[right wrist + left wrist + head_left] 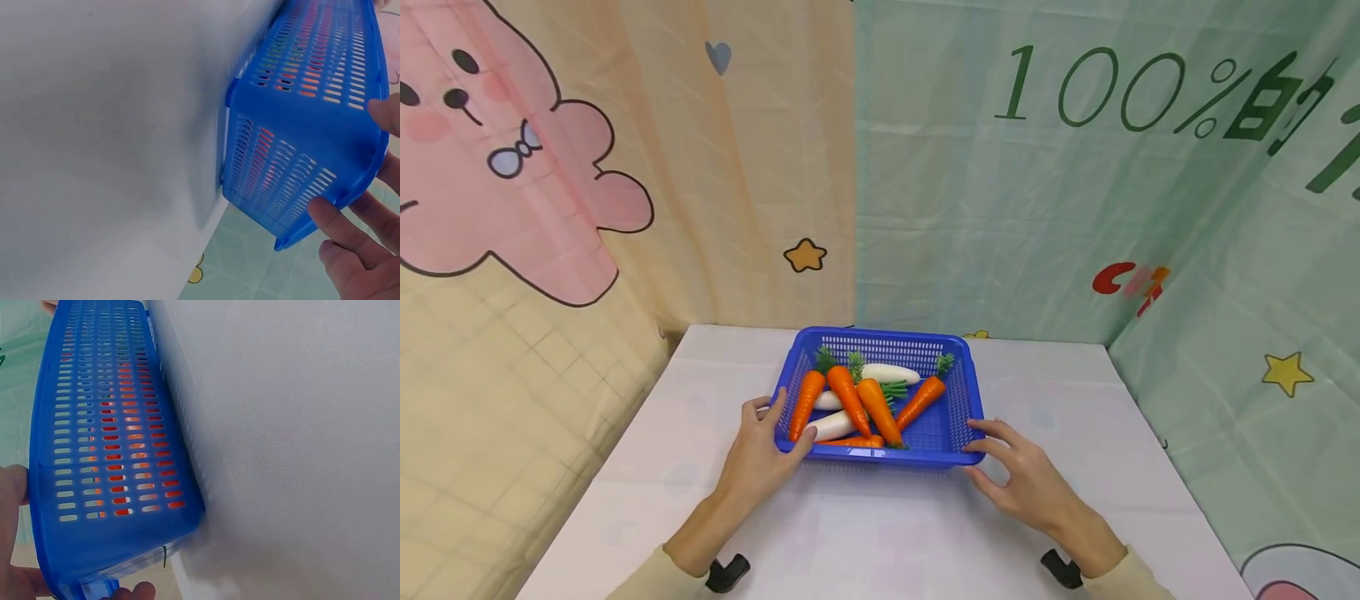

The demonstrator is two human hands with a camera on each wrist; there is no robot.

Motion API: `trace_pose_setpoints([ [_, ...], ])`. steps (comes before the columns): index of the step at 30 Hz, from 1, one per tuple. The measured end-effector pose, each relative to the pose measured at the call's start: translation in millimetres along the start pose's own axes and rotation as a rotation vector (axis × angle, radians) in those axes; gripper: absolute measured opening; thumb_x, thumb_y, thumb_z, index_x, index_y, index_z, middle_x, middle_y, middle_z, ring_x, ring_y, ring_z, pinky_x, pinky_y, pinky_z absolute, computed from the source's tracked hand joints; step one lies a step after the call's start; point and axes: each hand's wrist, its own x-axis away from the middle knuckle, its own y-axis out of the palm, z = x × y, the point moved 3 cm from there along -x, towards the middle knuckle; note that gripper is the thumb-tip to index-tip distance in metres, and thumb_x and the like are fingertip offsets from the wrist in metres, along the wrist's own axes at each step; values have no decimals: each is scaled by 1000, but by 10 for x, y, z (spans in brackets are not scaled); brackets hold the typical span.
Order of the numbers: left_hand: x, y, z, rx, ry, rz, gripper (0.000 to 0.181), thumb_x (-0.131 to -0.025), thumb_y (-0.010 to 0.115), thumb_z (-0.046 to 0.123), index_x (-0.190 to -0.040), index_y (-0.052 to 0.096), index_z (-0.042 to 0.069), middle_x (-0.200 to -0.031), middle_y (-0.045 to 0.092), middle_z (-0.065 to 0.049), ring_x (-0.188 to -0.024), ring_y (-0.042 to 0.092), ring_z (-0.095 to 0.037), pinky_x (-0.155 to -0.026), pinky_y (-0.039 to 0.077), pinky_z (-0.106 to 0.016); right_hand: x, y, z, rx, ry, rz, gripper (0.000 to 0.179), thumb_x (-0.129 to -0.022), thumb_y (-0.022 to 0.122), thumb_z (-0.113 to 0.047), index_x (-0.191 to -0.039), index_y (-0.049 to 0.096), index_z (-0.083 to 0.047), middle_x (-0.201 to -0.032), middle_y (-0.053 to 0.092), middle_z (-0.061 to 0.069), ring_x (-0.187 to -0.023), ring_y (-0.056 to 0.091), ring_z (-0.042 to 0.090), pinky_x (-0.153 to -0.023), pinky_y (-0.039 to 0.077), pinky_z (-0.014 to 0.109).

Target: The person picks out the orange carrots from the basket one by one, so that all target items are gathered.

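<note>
A blue plastic basket (pixel 925 457) with slotted walls stands on the table in the head view. Inside lie several orange carrots (pixel 847 400) with green tops and a few white radishes (pixel 891 373), some partly covered by the carrots. My left hand (pixel 760 454) holds the basket's near left corner, thumb over the front rim and fingers along the left side. At the near right corner my right hand (pixel 1026 479) grips the rim, with its thumb at the front wall and fingertips against the right wall. Through the slots in the left wrist view, orange shows behind the basket wall (pixel 119 544).
The table (pixel 880 533) has a white cloth. Printed curtains (pixel 977 208) hang behind it and at both sides. A black strap piece (pixel 727 573) sits at the left wrist and another black piece (pixel 1062 569) at the right wrist.
</note>
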Motion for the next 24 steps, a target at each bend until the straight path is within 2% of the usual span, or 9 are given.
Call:
trace_pose_setpoints([
  [7, -6, -10, 17, -67, 6, -1, 97, -109, 77, 53, -182, 35, 4, -170, 43, -31, -139, 69, -49, -99, 72, -56, -51, -28, 19, -43, 113, -45, 33, -97, 98, -28, -123, 86, -11, -159, 72, 24, -137, 79, 46, -105, 69, 59],
  [13, -22, -20, -9, -97, 5, 13, 96, -107, 77, 53, -181, 40, 6, -168, 46, -29, -137, 70, -48, -94, 72, -58, -87, -29, 13, -23, 166, -109, 34, -101, 95, -36, -125, 86, -13, -160, 72, 22, -139, 78, 45, -107, 69, 59],
  [16, -31, -32, -18, -105, 1, 3, 95, -107, 76, 53, -181, 40, 6, -170, 45, -28, -138, 69, -48, -97, 71, -61, -159, -71, 7, 47, 174, -149, 38, -102, 92, -44, -127, 86, -16, -155, 75, 17, -136, 78, 41, -106, 70, 57],
  [19, -45, -43, -16, -125, 3, -22, 95, -108, 74, 53, -181, 38, 4, -174, 42, -28, -141, 68, -49, -99, 71, -63, -297, -151, -7, 137, 165, -179, 42, -102, 90, -51, -129, 86, -18, -142, 79, 12, -129, 78, 36, -105, 71, 57],
  [21, -61, -50, -1, -139, 14, -37, 96, -108, 73, 53, -181, 37, 2, -177, 41, -29, -143, 67, -50, -99, 71, -65, -410, -198, -19, 170, 155, -194, 44, -102, 90, -51, -130, 86, -18, -135, 81, 10, -125, 77, 35, -106, 70, 58],
  [24, -108, -55, 33, -153, 29, -60, 97, -108, 72, 52, -182, 35, 1, -181, 38, -30, -146, 65, -51, -99, 70, -68, -588, -232, -33, 175, 146, -222, 44, -104, 89, -47, -134, 85, -16, -134, 83, 12, -124, 77, 36, -107, 69, 60],
])
